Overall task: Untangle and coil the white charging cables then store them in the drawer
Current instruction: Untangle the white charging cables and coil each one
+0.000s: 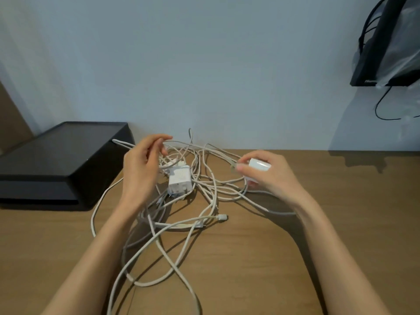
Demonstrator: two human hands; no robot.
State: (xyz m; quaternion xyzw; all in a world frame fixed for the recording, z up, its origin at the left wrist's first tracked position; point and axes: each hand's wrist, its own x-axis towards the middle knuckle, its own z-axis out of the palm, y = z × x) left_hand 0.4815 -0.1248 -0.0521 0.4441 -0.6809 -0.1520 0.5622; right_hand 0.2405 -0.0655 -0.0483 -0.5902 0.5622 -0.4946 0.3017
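Brightness: moderate, even indoor light; the wall [204,64] takes a cool blue-grey cast.
Source: upper right, since shadows fall leftward.
Shadows: soft-edged, under the cables [177,225] and left of the right forearm [329,246] on the counter [363,201].
Glare: the white adapter [259,165] is nearly blown out.
Distortion: wide-angle bowing towards the edges.
Focus: slightly soft throughout.

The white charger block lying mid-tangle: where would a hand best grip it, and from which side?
Pinch the charger block across its long side faces, from above. It lies flat, prongs at the near end, cables crowding the far end, so the sides look freest. The left hand, pinching a cable, is nearest; the right hand holds a small adapter.
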